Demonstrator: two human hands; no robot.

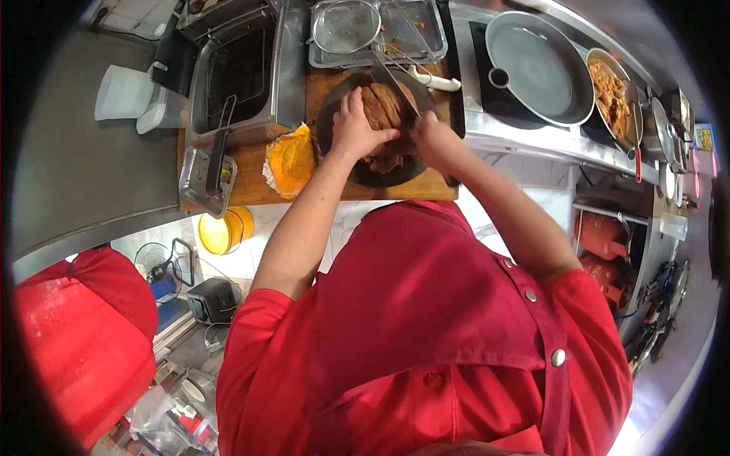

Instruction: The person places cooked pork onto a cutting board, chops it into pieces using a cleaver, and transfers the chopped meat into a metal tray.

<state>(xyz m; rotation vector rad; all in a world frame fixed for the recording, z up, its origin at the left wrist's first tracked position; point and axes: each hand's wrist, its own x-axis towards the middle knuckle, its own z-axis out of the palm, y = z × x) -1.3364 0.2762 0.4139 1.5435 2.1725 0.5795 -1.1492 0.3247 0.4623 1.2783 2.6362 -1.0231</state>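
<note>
A browned slab of cooked meat (378, 105) with cuts across its top lies on a round dark chopping board (414, 169). My left hand (357, 131) holds the meat from its left side, with thumb and fingers apart around it. In my right hand (436, 141), closed around a mostly hidden handle, is a knife (392, 82). Its blade slants up and left along the meat's right side. Smaller meat pieces (384, 163) lie below the slab, near my left thumb.
An orange-stained cloth or paper (290, 161) lies left of the board. A strainer (346, 26) rests on a metal tray behind, near a white-handled tool (435, 79). A fryer (234, 80) stands left; a large pan (540, 68) stands right. Another person's red clothing (87, 334) shows lower left.
</note>
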